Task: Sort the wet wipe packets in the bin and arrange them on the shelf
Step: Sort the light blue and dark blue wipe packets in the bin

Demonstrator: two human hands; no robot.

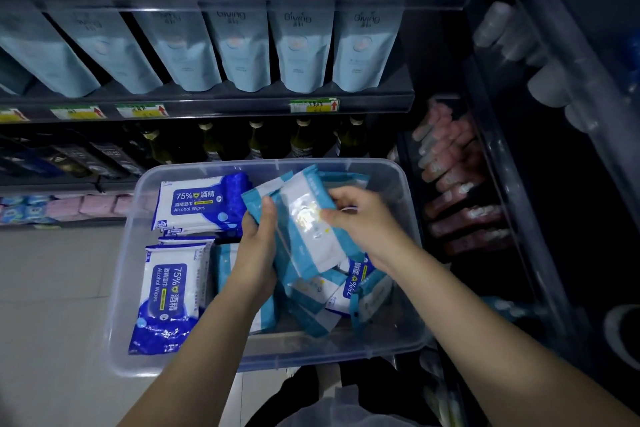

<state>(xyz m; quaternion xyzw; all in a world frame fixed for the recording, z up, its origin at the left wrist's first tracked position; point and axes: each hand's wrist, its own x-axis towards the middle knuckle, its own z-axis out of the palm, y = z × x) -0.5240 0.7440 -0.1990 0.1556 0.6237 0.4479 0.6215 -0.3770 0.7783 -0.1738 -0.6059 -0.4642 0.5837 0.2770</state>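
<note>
Above the middle of the bin point(119, 302), our left hand point(258, 246) grips a stack of light-blue wipe packets point(306, 236), and our right hand point(362, 218) pinches its top packet. Along the bin's left side lie dark-blue alcohol wipe packets point(173, 291).

Both arms bare, reaching forward and down. Left forearm point(194, 340) comes in from lower left, right forearm point(467, 305) from lower right. Left hand point(258, 243), back to camera, thumb up, grips the left edge of a stack of teal-and-white packets point(304, 239). Right hand point(360, 218) pinches the top packet's right edge, thumb on its face, fingers curled behind.
</note>
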